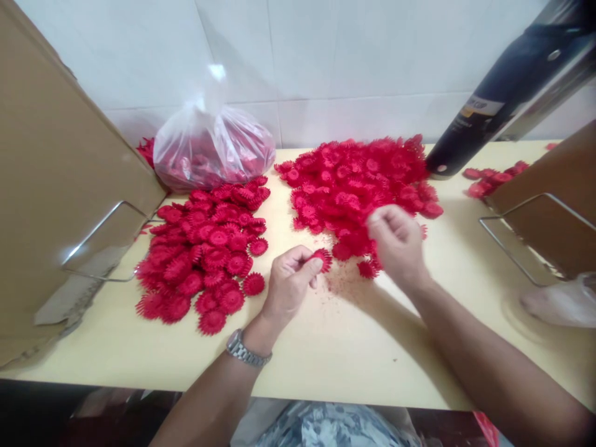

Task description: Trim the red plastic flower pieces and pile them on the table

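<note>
My left hand (289,284) is closed in a pinch on a small red plastic flower (322,259) just above the pale tabletop (354,347). A metal watch sits on that wrist. My right hand (395,242) is closed with its fingertips in the near edge of the right heap of red flowers (358,180); what it grips is hidden. A flatter spread of red flowers (205,254) lies to the left of my left hand.
A clear plastic bag of red flowers (214,149) stands at the back by the white tiled wall. Cardboard dividers on wire stands (60,186) (549,217) flank both sides. A dark bottle-like object (507,93) leans in at top right. More flowers (493,177) lie far right.
</note>
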Demonstrator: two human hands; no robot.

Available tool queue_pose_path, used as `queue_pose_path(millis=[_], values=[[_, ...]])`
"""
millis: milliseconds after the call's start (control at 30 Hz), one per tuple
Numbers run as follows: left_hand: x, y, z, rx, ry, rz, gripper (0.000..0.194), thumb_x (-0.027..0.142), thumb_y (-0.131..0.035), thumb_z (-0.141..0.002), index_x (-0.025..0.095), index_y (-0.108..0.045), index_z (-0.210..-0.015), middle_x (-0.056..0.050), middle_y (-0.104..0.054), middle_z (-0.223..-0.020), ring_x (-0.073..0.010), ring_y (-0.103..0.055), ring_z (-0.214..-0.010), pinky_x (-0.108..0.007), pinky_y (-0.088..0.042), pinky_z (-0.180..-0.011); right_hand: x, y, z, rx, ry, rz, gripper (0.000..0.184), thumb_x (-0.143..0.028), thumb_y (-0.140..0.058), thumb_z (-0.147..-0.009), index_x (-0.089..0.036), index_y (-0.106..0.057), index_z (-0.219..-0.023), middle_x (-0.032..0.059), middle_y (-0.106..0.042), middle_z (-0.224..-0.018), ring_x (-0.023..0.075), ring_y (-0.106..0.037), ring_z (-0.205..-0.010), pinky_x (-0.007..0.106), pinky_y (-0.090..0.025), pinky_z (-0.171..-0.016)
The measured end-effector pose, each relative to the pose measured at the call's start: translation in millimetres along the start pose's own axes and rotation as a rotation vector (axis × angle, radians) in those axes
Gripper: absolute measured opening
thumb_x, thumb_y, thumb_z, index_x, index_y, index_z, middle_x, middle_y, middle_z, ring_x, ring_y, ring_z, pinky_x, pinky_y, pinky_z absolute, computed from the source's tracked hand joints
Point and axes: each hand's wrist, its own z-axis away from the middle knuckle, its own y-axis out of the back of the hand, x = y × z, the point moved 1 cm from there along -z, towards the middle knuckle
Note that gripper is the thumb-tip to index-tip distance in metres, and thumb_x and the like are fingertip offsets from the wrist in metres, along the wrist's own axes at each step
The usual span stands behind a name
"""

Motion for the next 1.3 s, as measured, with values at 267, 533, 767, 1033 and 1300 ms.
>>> queue_pose_path(millis=[267, 533, 767, 1033, 1300], values=[[5, -2.2, -3, 0.056, 0.077, 0.059, 0.002, 0.017, -0.062, -0.066, 0.016, -0.061, -0.067, 0.004, -0.054, -0.049, -0.0057, -0.046, -0.042, -0.019, -0.035, -0.043, 25, 29, -25, 0.188, 0.285, 0.739, 0.019, -0.016, -0.051, -0.077, -0.019, -0.062, -0.093, 0.0093, -0.058, -0.086, 0.0247, -0.055, -0.083, 0.042, -0.047, -0.073], [3, 1.5, -2, 0.103, 0.091, 0.070, 0.007, 0.021, -0.059, -0.070, 0.016, -0.061, -0.065, 0.002, -0.056, -0.052, -0.0066, -0.050, -0.044, -0.019, -0.036, -0.044, 6, 10, -11, 0.009, 0.464, 0.523, 0.023, -0.014, -0.052, -0.080, -0.024, -0.063, -0.098, 0.0101, -0.057, -0.093, 0.0249, -0.055, -0.089, 0.041, -0.049, -0.074], [5, -1.2, -3, 0.089, 0.072, 0.122, 0.012, 0.022, -0.059, -0.071, 0.015, -0.052, -0.064, 0.003, -0.054, -0.054, -0.0059, -0.048, -0.045, -0.019, -0.038, -0.043, -3, 2, -3, -0.030, 0.523, 0.460, 0.023, -0.010, -0.053, -0.079, -0.023, -0.062, -0.095, 0.0091, -0.059, -0.093, 0.0219, -0.057, -0.087, 0.038, -0.050, -0.074], [0, -1.1, -1, 0.076, 0.087, 0.111, 0.022, 0.028, -0.063, -0.072, 0.017, -0.048, -0.062, 0.006, -0.049, -0.049, -0.0041, -0.042, -0.041, -0.016, -0.033, -0.040, -5, -3, -1, -0.042, 0.544, 0.421, 0.020, -0.009, -0.052, -0.079, -0.019, -0.064, -0.092, 0.0089, -0.060, -0.090, 0.0200, -0.059, -0.084, 0.035, -0.051, -0.071], [-2, 1.0, 1, 0.087, 0.031, 0.025, 0.034, 0.037, -0.061, -0.076, 0.016, -0.042, -0.058, 0.007, -0.039, -0.050, -0.0032, -0.035, -0.042, -0.018, -0.022, -0.038, -17, -11, 10, -0.160, 0.499, 0.303, 0.013, -0.013, -0.051, -0.083, -0.018, -0.063, -0.086, 0.0078, -0.061, -0.084, 0.0171, -0.059, -0.078, 0.030, -0.050, -0.066]])
